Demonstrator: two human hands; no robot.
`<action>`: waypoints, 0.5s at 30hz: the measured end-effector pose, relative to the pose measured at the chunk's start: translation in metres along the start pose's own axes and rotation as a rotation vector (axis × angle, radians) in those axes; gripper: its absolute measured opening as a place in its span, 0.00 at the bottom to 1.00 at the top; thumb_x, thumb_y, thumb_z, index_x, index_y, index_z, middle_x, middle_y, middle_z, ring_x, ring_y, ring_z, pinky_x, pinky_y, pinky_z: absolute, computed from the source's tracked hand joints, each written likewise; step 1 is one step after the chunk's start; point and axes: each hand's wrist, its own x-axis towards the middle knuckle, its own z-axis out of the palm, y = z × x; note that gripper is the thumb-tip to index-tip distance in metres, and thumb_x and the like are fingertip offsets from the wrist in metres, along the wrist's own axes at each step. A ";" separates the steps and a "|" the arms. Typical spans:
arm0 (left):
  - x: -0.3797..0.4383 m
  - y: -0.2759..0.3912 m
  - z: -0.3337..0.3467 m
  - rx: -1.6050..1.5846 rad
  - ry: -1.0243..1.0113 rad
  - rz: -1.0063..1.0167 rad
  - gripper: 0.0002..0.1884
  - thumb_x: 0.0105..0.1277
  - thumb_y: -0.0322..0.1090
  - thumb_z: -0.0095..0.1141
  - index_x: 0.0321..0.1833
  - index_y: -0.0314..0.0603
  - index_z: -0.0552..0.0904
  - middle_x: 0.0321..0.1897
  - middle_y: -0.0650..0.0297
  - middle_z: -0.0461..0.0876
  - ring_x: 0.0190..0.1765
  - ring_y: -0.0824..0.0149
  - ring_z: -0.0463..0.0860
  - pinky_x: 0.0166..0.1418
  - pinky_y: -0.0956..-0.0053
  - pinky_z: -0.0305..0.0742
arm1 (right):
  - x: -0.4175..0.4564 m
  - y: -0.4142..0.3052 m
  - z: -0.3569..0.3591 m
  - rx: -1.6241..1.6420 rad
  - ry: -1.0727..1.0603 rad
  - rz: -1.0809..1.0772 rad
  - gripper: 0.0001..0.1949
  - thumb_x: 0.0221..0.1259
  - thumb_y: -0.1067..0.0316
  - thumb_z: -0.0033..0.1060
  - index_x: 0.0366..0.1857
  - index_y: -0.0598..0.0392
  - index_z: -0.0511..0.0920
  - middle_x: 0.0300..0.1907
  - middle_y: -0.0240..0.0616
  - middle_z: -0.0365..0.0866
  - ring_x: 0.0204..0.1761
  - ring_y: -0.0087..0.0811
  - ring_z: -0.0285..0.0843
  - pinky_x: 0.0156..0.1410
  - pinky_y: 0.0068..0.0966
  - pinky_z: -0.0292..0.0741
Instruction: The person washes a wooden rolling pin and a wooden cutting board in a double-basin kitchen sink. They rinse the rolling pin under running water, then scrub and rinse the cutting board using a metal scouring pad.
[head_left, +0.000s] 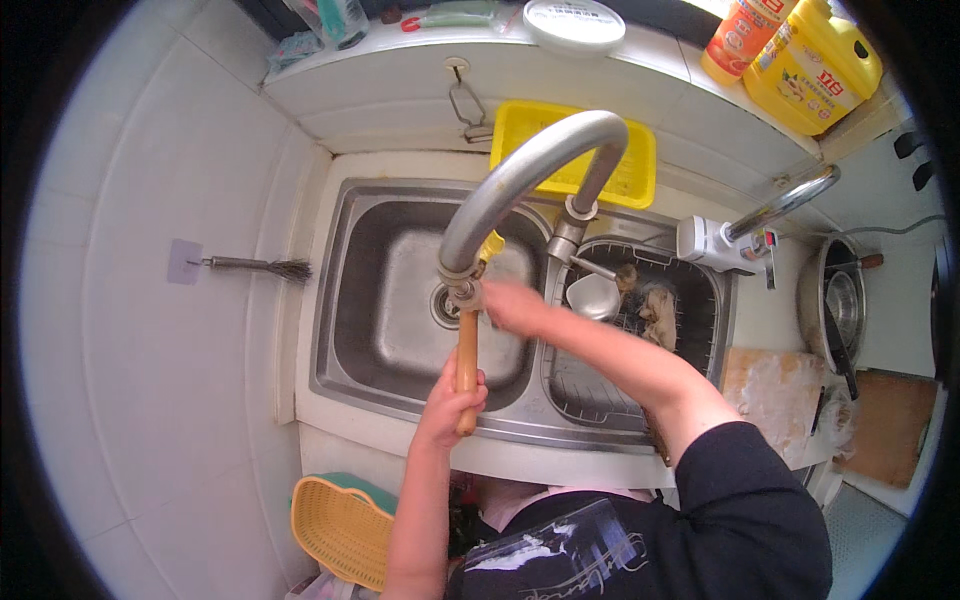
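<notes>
My left hand (454, 394) is closed around the lower part of a wooden rolling pin (467, 352), which stands out over the front of the left steel sink basin (397, 300). The pin's far end lies beneath the spout head of the curved steel faucet (540, 150). My right hand (514, 306), slightly blurred, is beside the spout head; its fingertips are partly hidden, and whether it holds anything cannot be told. Something yellow (491, 246) shows just behind the spout, above the basin.
A wire rack (600, 412) in the right basin holds a metal bowl (594, 296) and a cloth (660, 319). A yellow tray (641, 165) stands behind the faucet. A second faucet (724, 244), a floured board (772, 390) and a steel pot (810, 300) are at right.
</notes>
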 end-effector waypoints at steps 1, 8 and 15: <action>0.001 0.001 -0.003 0.060 0.044 0.023 0.42 0.46 0.18 0.54 0.67 0.49 0.55 0.38 0.64 0.69 0.31 0.74 0.72 0.31 0.82 0.70 | -0.006 -0.006 0.007 -0.037 0.017 -0.155 0.20 0.44 0.74 0.53 0.47 0.46 0.74 0.54 0.34 0.72 0.46 0.42 0.76 0.46 0.33 0.76; -0.004 -0.005 -0.014 0.309 0.001 0.112 0.43 0.47 0.20 0.55 0.68 0.46 0.52 0.39 0.64 0.70 0.33 0.75 0.72 0.36 0.82 0.69 | -0.013 -0.033 -0.002 -0.220 -0.128 0.000 0.14 0.56 0.66 0.44 0.47 0.41 0.73 0.47 0.39 0.75 0.38 0.44 0.78 0.38 0.36 0.76; -0.006 -0.011 -0.005 0.398 0.216 0.044 0.45 0.47 0.21 0.58 0.69 0.49 0.50 0.41 0.63 0.73 0.31 0.75 0.74 0.27 0.81 0.71 | -0.028 -0.015 0.048 -0.289 0.174 -0.475 0.16 0.51 0.65 0.50 0.47 0.40 0.72 0.55 0.35 0.69 0.38 0.42 0.79 0.39 0.36 0.77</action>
